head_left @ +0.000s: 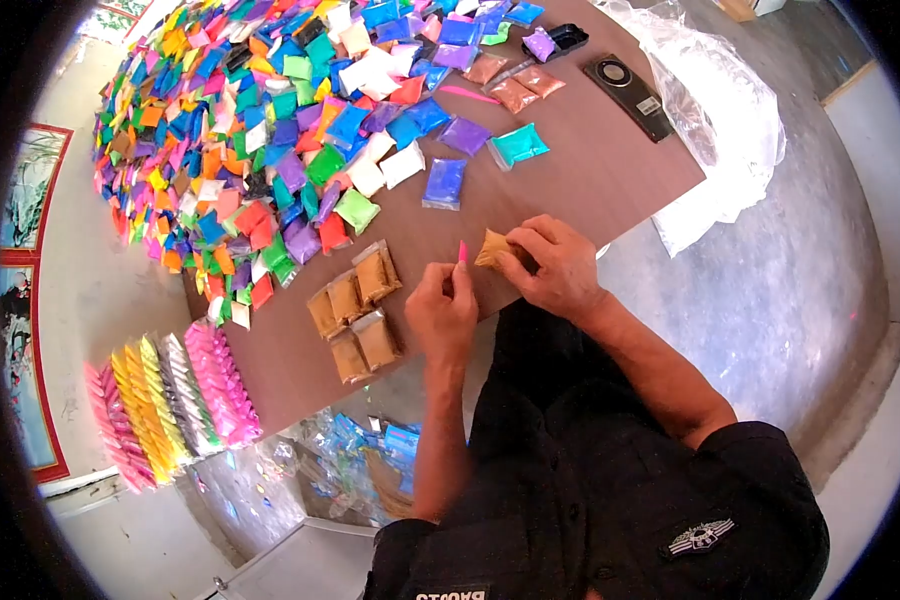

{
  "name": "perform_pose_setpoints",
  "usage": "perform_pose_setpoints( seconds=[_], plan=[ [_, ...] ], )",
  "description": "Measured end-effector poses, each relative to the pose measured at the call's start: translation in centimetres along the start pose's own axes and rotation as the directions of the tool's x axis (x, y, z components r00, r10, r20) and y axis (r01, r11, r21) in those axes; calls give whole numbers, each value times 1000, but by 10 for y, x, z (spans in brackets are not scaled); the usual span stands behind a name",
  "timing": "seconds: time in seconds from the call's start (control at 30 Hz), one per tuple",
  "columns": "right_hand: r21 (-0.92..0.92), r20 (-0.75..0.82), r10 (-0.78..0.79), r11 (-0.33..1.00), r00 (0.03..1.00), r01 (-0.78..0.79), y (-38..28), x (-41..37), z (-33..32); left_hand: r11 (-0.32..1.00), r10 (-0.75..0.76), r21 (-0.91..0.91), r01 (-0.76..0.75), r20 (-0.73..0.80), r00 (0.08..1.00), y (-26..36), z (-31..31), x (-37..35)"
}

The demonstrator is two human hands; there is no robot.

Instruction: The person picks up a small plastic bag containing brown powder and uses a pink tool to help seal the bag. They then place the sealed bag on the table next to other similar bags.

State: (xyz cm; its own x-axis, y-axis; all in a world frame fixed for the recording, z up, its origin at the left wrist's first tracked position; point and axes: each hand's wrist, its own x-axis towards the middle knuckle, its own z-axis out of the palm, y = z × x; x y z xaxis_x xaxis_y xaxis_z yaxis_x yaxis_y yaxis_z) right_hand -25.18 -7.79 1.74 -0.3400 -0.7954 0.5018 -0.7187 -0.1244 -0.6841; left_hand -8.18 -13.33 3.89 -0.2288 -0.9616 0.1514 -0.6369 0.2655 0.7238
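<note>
My left hand [442,308] is closed on a small pink stick [463,251], whose tip points up above the fingers, near the table's front edge. Just right of it, my right hand [555,262] pinches a brown packet [490,248] between thumb and fingers. The pink tip and the packet are close together but apart. Several packets of the same brown [353,303] lie in clear wrapping on the table, left of my left hand. A blue packet [443,184] and a teal packet [518,146] rest beyond my hands.
A large heap of colourful packets [290,150] covers the table's far left. Rows of wrapped packets [175,400] lie at the left corner. A black device [628,97] and clear plastic sheeting [730,120] are at the right. Plastic bags [360,455] lie below the table edge.
</note>
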Motion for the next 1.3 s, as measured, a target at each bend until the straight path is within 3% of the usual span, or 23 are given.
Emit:
perform_pose_setpoints(
  seconds=[0.1,0.17,0.5,0.6,0.67,1.0,1.1,1.17,1.3],
  plan=[
    [21,-66,-51,998,997,52,5,-3,4,998,15,-68,-18,-43,999,14,3,-7],
    [33,-57,-63,997,996,65,6,-3,3,987,159,-27,-159,31,987,19,9,-10],
    [58,-25,-50,997,998,51,5,-3,0,996,60,60,-62,26,998,-2,2,12],
    [45,-30,-59,997,998,60,4,-3,0,998,55,-33,-53,55,997,17,-1,9],
    [51,-33,-60,997,998,62,6,-3,2,972,223,53,-230,117,968,27,5,7],
    [98,-64,-52,994,997,58,6,-4,1,973,142,167,-160,118,983,4,-1,32],
    [141,-41,-42,989,998,47,8,-5,-2,995,97,11,-98,72,993,14,-4,27],
    [147,-44,-37,988,998,43,11,-6,-1,990,122,-87,-112,123,985,21,-1,23],
    [155,-51,-37,987,998,45,15,-6,-1,987,152,19,-157,169,974,15,7,13]
  ],
)
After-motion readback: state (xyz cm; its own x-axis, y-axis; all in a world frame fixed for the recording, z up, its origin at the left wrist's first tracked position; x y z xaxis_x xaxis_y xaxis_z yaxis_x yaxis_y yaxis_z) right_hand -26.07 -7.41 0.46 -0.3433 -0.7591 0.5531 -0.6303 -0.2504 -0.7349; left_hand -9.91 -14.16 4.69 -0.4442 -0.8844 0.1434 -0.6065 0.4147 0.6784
